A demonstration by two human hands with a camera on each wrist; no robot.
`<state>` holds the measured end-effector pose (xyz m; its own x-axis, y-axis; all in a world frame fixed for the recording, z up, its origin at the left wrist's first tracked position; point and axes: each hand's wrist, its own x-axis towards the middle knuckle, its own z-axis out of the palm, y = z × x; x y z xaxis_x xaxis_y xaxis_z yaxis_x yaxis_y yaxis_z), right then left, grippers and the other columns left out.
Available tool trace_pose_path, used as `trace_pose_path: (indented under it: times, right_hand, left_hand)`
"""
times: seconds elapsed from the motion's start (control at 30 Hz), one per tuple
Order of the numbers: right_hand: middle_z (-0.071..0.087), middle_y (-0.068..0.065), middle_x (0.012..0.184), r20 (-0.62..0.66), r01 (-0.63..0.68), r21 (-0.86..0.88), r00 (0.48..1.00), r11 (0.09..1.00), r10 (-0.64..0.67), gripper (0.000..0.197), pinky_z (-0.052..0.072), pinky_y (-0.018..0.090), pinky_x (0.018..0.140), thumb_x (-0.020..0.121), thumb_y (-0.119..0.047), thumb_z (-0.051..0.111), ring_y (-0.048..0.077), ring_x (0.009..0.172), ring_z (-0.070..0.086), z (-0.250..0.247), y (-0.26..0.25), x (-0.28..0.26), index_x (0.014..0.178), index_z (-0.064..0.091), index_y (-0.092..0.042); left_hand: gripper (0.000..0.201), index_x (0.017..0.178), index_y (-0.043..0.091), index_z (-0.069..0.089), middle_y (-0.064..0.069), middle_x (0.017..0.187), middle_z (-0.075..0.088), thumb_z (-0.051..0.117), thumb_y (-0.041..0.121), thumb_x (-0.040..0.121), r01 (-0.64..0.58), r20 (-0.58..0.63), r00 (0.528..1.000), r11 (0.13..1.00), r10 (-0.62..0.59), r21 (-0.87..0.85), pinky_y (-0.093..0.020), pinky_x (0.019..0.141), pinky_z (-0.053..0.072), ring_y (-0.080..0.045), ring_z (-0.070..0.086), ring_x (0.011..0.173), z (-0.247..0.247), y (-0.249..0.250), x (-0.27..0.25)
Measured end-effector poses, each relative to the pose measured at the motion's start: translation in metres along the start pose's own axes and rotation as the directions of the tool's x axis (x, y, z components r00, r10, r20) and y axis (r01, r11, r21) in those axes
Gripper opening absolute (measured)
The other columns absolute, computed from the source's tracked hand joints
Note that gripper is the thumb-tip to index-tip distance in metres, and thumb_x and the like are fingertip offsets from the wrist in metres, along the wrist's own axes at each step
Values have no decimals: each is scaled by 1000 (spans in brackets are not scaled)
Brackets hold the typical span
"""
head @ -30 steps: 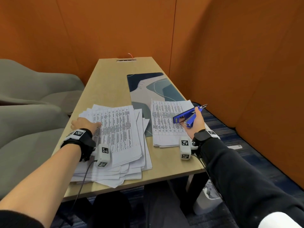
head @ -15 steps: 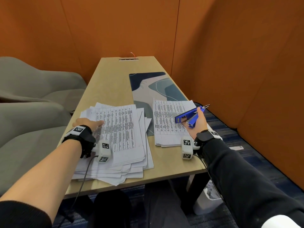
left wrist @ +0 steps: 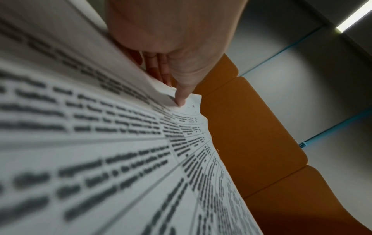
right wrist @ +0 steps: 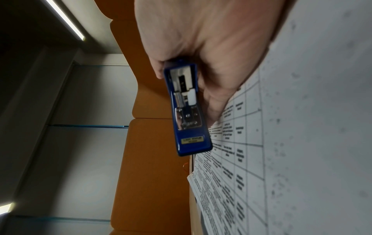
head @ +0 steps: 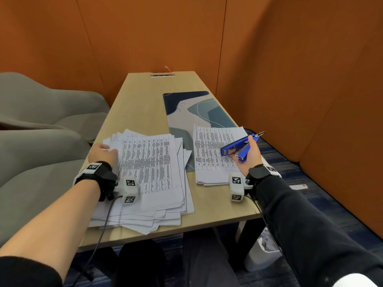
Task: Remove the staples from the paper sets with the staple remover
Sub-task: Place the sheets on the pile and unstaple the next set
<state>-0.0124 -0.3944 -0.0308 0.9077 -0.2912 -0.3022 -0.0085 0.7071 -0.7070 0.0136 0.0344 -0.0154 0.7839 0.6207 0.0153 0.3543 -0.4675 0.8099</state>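
Glossy blue plastic w/ shiny metal inner parts is seen on the long staple remover (right wrist: 188,111). Matt white printed paper is seen in the loose sheet stack (head: 149,172) & the neater set (head: 213,154). A smooth pale wood-look table top (head: 145,100) is shown, w/ a matt blue-grey desk mat (head: 192,106); the grey seats (head: 41,112) look like cloth.

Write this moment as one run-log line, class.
left hand: thumb and fingers pinch a sheet corner of messy white printed paper pile | right hand: holds blue metal staple remover above neat paper stack
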Motion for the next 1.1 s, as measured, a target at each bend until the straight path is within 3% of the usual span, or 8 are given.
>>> trace_pose_path:
  times: [0.2, 0.4, 0.5, 0.6, 0.67, 0.8, 1.03, 1.1]
  right_hand:
    - [60, 13, 131, 6, -27, 7, 1000, 1000, 27, 58, 47, 55, 100, 91, -48, 57, 31, 119, 59, -1, -1, 2, 139, 43, -18]
    - [60, 14, 131, 4, -38, 5, 999, 999, 38, 57, 46, 54, 101, 91, -48, 57, 31, 119, 59, -3, -1, 4, 138, 43, -17]
    - [60, 14, 130, 16, -24, 18, 1000, 1000, 24, 54, 47, 53, 100, 94, -46, 55, 31, 119, 59, -2, -1, 4, 137, 44, -16]
    - [60, 14, 130, 42, -24, 24, 999, 999, 23, 51, 48, 52, 99, 97, -45, 51, 30, 120, 58, -2, -1, 2, 137, 43, -15]
    - [59, 14, 131, 40, -29, 19, 999, 999, 28, 52, 49, 51, 97, 96, -46, 51, 30, 120, 58, -2, -1, 2, 138, 43, -16]
    - [58, 14, 133, 37, -28, 13, 999, 1000, 28, 54, 48, 52, 98, 95, -47, 52, 30, 120, 58, -3, -1, 5, 138, 43, -16]
    - [62, 13, 129, 28, -22, 66, 999, 998, 21, 52, 54, 49, 90, 95, -47, 53, 30, 118, 60, -1, -1, 2, 138, 47, -18]
    - [62, 13, 129, 18, -22, 56, 1000, 998, 21, 54, 52, 50, 95, 94, -49, 55, 30, 118, 60, -2, -1, 3, 138, 47, -19]
  left_hand:
    - [45, 123, 17, 63, -22, 133, 47, 70, 30, 80, -121, 36, 992, 984, 117, 132, -48, 106, 33, -41, 37, 127, 5, 16, -10]
    - [38, 118, 23, 66, -17, 129, 51, 71, 23, 80, -247, 40, 969, 967, 245, 62, -51, 103, 39, -38, 52, 115, 3, 21, -13]
    - [30, 107, 22, 68, -13, 119, 62, 73, 26, 77, -245, 84, 967, 969, 241, 40, -50, 99, 44, -34, 58, 109, 4, 17, -10]
    - [41, 115, 18, 58, -6, 106, 63, 72, 22, 77, -240, 66, 969, 971, 239, -1, -46, 97, 44, -30, 59, 102, 3, 18, -14]
    - [25, 105, 16, 58, -4, 95, 58, 67, 21, 82, -281, 50, 958, 960, 281, -6, -38, 85, 45, -30, 56, 92, 2, 22, -17]
    - [18, 84, 7, 54, -17, 85, 57, 53, 23, 93, -391, -12, 920, 920, 391, -12, -33, 68, 33, -31, 48, 81, -3, 36, -29]
    - [19, 106, 11, 62, -14, 100, 68, 52, 22, 96, -588, -139, 808, 799, 573, -126, -34, 81, 44, -30, 61, 93, -35, 78, -38]
    - [24, 116, 17, 58, -12, 105, 67, 51, 16, 94, -577, -142, 815, 809, 562, -111, -38, 86, 47, -29, 61, 97, -39, 80, -30]
